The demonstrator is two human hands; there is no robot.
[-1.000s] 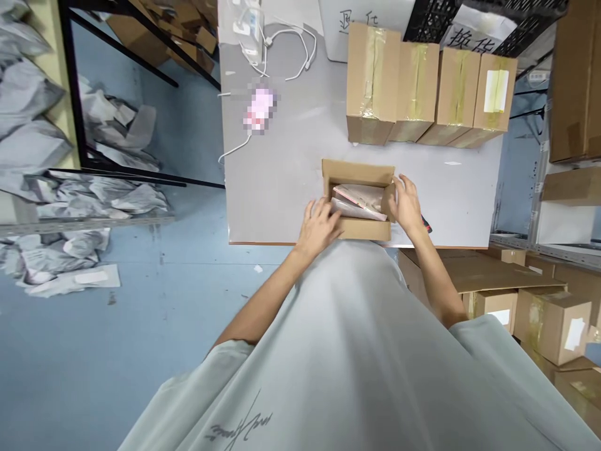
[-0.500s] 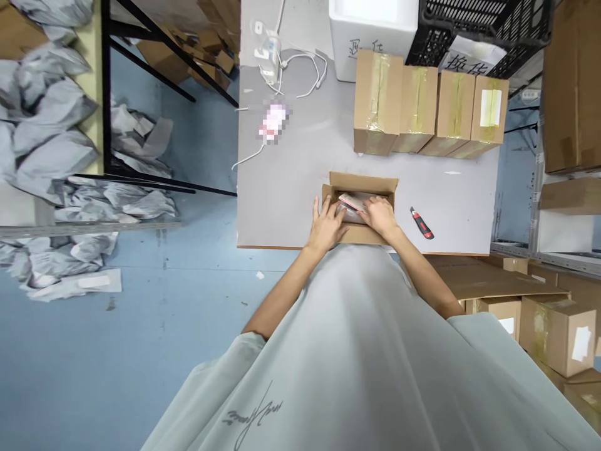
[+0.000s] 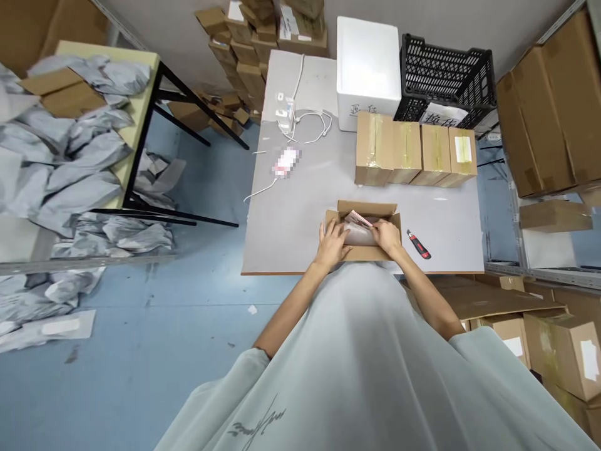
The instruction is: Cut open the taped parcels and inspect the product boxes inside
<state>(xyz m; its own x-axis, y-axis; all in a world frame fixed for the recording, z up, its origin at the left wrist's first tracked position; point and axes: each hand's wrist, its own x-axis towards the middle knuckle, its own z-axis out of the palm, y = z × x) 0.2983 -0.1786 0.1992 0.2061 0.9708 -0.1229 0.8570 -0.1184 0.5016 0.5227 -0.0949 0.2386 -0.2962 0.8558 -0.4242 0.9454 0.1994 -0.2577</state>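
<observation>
Working inside an open cardboard carton (image 3: 369, 253) near the front edge of the worktop (image 3: 291, 232), just right of the frame's centre. Apparently pinching the right end of a flat printed packet (image 3: 359, 219) with the right hand (image 3: 387, 238), and holding the packet at a slant between the carton's walls. Resting the left hand (image 3: 332, 244) on the carton's left end, fingers parted, leaving it impossible to tell a grip on the wall from light steadying. Judging from this, probably being at the step of getting hold of the contents; most likely calling next for a firm pinch on the packet's thin edge and a steadying press on the carton. Showing matte brown board in the carton's spread flaps, a smooth pinkish-white face on the packet, and pale, crinkled plastic wrapping (image 3: 360, 238) below it. Having a slim red-and-black utility knife (image 3: 419, 244) just to the carton's right, hard and tapered. Seeing four taped cardboard boxes (image 3: 406, 150) toward the upper right, crisp-edged under glossy yellowish tape, and behind these a smooth white bin (image 3: 344, 113) beside a black lattice crate (image 3: 441, 59). Noting soft, rumpled grey mailer bags (image 3: 89, 163) heaping at the left of the frame.
</observation>
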